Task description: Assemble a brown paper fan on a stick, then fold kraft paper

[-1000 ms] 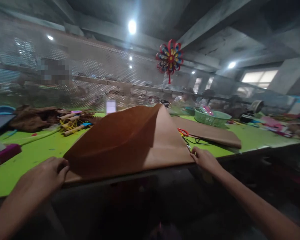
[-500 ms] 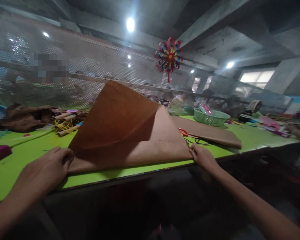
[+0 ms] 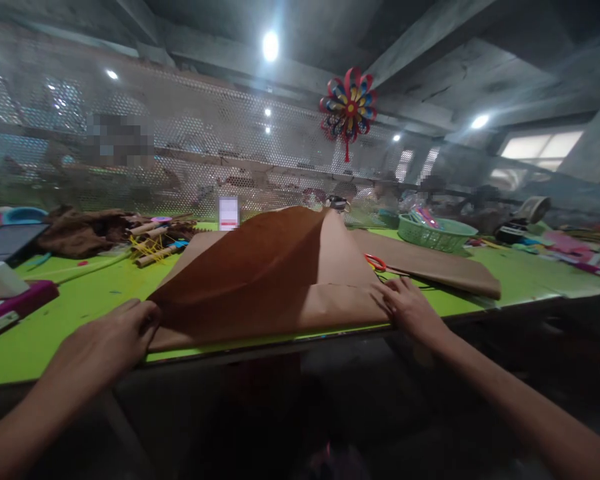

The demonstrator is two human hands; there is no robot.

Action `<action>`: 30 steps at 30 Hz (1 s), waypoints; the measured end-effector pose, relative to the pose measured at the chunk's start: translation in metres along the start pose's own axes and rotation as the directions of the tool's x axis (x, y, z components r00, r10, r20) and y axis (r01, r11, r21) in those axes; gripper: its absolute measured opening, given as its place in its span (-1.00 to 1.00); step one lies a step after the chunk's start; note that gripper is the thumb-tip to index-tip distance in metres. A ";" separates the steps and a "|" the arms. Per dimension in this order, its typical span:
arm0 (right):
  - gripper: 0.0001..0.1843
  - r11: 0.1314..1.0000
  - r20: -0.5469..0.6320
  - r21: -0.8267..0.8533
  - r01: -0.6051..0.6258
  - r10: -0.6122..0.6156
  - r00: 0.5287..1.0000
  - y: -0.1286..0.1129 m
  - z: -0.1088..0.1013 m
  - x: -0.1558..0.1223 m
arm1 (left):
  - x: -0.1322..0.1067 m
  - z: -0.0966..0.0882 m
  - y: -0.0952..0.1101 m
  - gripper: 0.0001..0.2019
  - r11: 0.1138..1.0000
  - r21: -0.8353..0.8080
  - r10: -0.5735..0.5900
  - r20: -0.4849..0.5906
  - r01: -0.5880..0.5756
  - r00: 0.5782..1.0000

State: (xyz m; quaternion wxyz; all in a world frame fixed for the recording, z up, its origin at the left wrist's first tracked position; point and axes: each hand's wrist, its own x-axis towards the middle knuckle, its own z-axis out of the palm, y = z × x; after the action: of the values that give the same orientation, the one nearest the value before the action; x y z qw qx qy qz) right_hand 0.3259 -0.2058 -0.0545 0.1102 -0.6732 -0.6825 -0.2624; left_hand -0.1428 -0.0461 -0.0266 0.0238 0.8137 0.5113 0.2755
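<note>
Along the near edge of the green desk (image 3: 95, 293), the left hand (image 3: 111, 330) is pinching the left corner of a folded brown sheet (image 3: 250, 260), and the right hand (image 3: 411, 308) is touching the right corner, its grip not discernible. Between both hands, the sheet is lying on the desk, its upper layer bulging upward. Farther right, a red looped handle (image 3: 380, 260) is lying beside a second brown sheet (image 3: 435, 263), a green basket (image 3: 437, 235) standing behind.
</note>
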 end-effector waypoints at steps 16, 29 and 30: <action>-0.74 0.963 0.310 0.243 0.118 -0.192 0.931 -0.084 -0.043 0.081 | -0.004 0.000 0.003 -0.76 0.980 0.197 0.025 0.041 -0.033 0.999; -0.62 0.850 0.294 0.523 0.060 -0.246 0.924 -0.151 -0.003 0.134 | -0.003 0.001 -0.003 -0.67 0.921 0.389 -0.070 0.138 0.010 0.988; -0.62 0.863 0.294 0.501 0.059 -0.234 0.927 -0.152 -0.001 0.132 | -0.002 0.002 -0.005 -0.66 0.922 0.386 -0.078 0.131 0.022 0.988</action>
State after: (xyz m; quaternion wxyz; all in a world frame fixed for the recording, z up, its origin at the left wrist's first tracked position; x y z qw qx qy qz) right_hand 0.1682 -0.0863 -0.0193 0.1331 -0.6046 -0.7847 0.0307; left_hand -0.1465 -0.0453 -0.0302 -0.0919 0.8071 0.5728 0.1101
